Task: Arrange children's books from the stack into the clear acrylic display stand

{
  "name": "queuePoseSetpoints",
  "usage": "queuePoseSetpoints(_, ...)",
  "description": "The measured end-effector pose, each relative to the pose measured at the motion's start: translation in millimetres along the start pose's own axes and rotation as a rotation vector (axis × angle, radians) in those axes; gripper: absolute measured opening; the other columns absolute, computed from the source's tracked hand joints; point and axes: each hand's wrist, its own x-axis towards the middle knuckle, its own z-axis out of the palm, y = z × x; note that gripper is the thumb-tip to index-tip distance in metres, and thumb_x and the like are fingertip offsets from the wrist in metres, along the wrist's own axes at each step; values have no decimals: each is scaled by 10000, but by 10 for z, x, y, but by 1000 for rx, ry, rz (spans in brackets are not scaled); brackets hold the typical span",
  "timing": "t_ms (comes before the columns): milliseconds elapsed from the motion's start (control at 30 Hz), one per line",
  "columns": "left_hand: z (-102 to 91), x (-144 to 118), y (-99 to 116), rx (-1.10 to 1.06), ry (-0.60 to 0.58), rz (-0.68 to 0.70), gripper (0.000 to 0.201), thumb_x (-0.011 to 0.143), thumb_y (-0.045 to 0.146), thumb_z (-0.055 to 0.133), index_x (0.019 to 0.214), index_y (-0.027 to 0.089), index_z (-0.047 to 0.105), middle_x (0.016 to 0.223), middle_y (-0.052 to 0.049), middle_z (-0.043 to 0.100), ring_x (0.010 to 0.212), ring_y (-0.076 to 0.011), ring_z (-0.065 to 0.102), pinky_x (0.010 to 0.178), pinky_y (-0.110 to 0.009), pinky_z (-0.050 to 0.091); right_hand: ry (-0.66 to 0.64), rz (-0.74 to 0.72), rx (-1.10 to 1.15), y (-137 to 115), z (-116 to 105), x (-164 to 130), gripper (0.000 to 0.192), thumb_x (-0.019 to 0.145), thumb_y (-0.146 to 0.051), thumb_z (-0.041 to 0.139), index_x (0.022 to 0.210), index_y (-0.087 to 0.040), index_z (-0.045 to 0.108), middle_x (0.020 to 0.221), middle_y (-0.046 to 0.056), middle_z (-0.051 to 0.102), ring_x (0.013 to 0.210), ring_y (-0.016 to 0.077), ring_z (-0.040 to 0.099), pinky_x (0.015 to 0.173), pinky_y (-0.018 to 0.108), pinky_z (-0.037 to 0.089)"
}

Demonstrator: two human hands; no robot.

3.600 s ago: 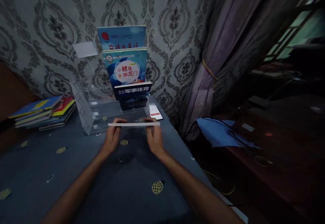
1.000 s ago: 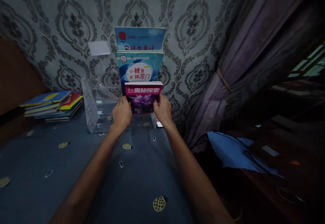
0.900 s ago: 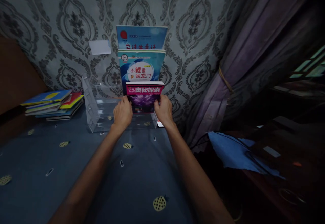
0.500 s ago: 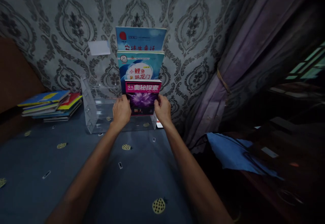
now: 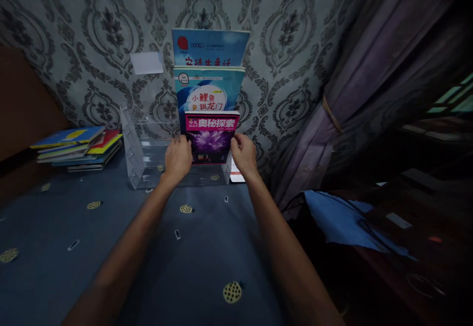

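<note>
A small book [image 5: 210, 140] with a pink title band and a purple burst on its cover stands upright at the front of a clear acrylic rack [image 5: 130, 153]. My left hand [image 5: 179, 157] has its fingers curled on the book's left edge. At the right edge, my right hand [image 5: 244, 153] is closed with thumb and fingertips against the cover's side. Behind rises a light-blue book [image 5: 209, 91], and a darker blue book [image 5: 210, 47] stands tallest at the back. Their lower parts are hidden by the books in front.
Left of the rack lies a pile of books [image 5: 74, 143]. A white card [image 5: 147, 63] shows at the rack's upper left, and a white and red item [image 5: 237, 174] sits by its right end. A purple curtain [image 5: 314, 138] and blue cloth [image 5: 340, 220] are at the right.
The view has shifted slightly, moving everything a little up and to the right. Both hands stay at the sides of the pink and purple book, which remains at the rack's front.
</note>
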Motion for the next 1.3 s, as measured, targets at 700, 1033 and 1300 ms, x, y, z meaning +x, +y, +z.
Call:
queuePoseSetpoints(700, 5, -24, -20, 10, -16, 12, 342, 1032, 231, 275, 1099, 130, 594, 1049, -191, 705, 1034, -317, 664, 887, -416, 484, -22, 81, 46, -73, -81, 11, 324, 883, -409, 451, 874, -183, 683, 823, 82, 707, 817, 246, 625, 768, 370, 492)
queuePoseSetpoints(1033, -19, -65, -23, 9, -13, 9, 336, 1036, 242, 296, 1132, 131, 599, 1063, -170, 707, 1056, -311, 651, 920, -414, 472, -15, 63, 31, -122, -87, 5, 343, 878, -379, 468, 938, -157, 722, 923, 125, 746, 856, 271, 651, 819, 414, 508)
queuePoseSetpoints(1300, -34, -84, -31, 0, -7, 8, 344, 1037, 246, 304, 1177, 120, 592, 1113, -176, 706, 1056, -318, 649, 900, -419, 476, 14, 75, 39, -132, -94, 11, 346, 865, -352, 495, 996, -133, 729, 963, 139, 754, 898, 280, 674, 859, 434, 512)
